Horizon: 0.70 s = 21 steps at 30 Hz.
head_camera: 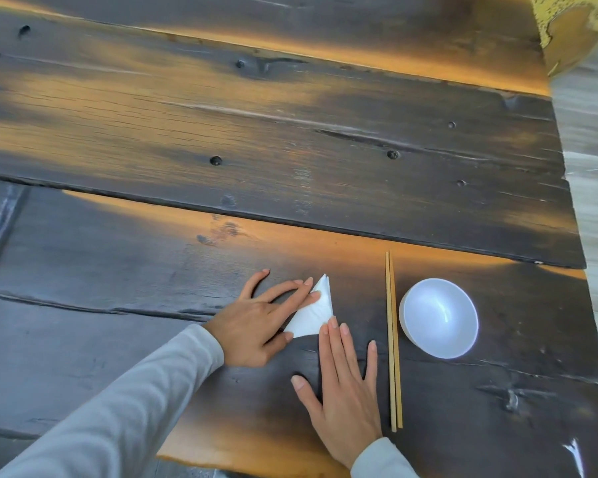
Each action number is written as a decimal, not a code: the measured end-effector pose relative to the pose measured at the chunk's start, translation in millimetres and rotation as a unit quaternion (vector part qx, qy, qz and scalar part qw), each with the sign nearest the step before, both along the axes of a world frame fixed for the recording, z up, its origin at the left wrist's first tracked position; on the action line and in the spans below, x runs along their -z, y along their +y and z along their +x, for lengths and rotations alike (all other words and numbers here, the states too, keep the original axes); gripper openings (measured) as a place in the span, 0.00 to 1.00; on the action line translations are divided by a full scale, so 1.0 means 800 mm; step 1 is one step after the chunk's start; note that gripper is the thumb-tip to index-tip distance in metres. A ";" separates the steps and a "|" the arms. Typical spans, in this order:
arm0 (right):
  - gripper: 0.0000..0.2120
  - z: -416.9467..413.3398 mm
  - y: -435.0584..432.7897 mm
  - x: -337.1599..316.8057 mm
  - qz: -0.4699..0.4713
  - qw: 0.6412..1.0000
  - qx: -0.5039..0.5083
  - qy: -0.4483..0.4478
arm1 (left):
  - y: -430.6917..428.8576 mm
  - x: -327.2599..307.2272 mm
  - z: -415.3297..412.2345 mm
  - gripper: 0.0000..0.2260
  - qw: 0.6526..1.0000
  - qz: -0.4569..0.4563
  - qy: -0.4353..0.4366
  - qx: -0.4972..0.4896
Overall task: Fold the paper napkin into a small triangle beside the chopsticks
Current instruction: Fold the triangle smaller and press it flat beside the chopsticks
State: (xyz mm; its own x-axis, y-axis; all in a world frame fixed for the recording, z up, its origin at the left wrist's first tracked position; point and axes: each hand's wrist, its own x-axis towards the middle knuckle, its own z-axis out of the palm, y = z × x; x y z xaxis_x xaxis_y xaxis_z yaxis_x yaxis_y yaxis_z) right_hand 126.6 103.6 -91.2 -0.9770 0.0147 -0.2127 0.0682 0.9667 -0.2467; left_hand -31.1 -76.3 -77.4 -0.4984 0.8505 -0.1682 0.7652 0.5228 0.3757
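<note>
A white paper napkin (314, 311), folded into a small triangle, lies flat on the dark wooden table (221, 132). My left hand (256, 322) rests on its left side, fingers spread and pressing its upper left edge. My right hand (342, 391) lies flat on the table just below it, fingertips touching the napkin's lower right corner. A pair of wooden chopsticks (393, 339) lies parallel and upright in the view, a hand's width to the right of the napkin.
A white bowl (439, 317) stands just right of the chopsticks. The table's right edge (580, 236) runs down the right side, with pale floor beyond. A yellow object (573, 25) sits at the top right corner.
</note>
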 end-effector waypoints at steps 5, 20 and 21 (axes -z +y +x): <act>0.37 0.000 0.002 0.001 0.003 1.000 -0.002 0.000 | -0.002 -0.007 -0.013 0.37 0.997 -0.054 -0.020 0.046; 0.36 -0.002 -0.002 -0.003 0.022 1.000 -0.005 -0.015 | 0.041 0.000 0.154 0.28 0.977 0.014 0.012 -0.211; 0.36 -0.002 -0.003 -0.003 0.025 1.000 -0.004 -0.016 | 0.044 -0.001 0.156 0.29 0.974 0.000 0.008 -0.226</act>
